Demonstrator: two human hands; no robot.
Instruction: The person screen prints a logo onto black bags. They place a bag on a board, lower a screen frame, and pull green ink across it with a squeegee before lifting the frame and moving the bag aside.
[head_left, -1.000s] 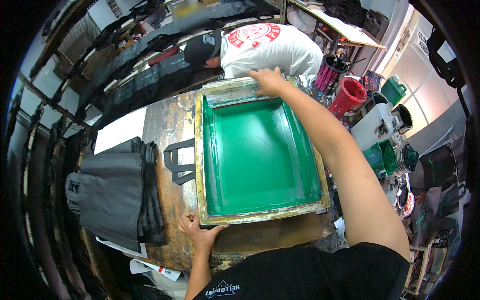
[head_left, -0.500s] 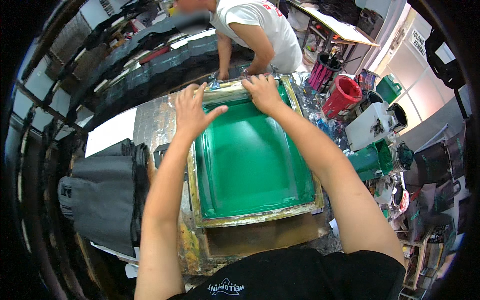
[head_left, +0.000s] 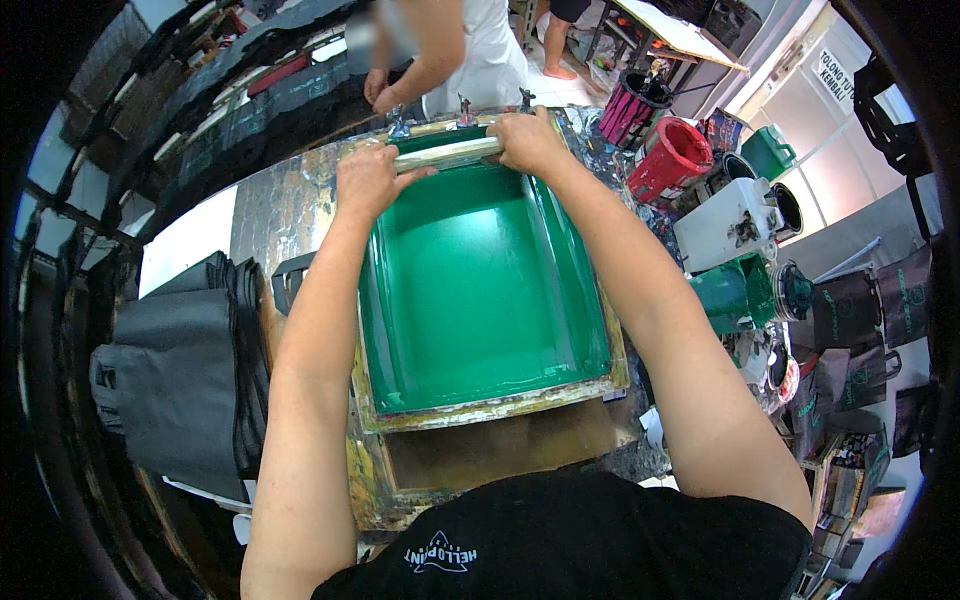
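A screen-printing frame [head_left: 497, 411] with a worn, paint-stained wooden rim lies on the table in front of me. Green ink [head_left: 465, 300] covers its mesh, with thicker streaks along both sides. Across the far end of the screen is a squeegee [head_left: 448, 155] with a pale wooden handle. My left hand [head_left: 368, 182] is closed round its left end, the thumb lying along the near side. At the other end my right hand [head_left: 534, 145] grips the handle from above. The squeegee's blade is mostly hidden under the handle.
Black fabric bags [head_left: 185, 380] are stacked at the left. Ink containers stand at the right, among them a red bucket [head_left: 672, 160], a white jerrycan [head_left: 728, 222] and a tilted green tub [head_left: 735, 293]. Clamps [head_left: 465, 112] line the far edge. Another person [head_left: 480, 60] stands beyond the table.
My left hand, spread with its fingers apart before, has closed on the squeegee. The handle now shows plainly between both hands. The person beyond has shifted to the left, hands away from the table's edge.
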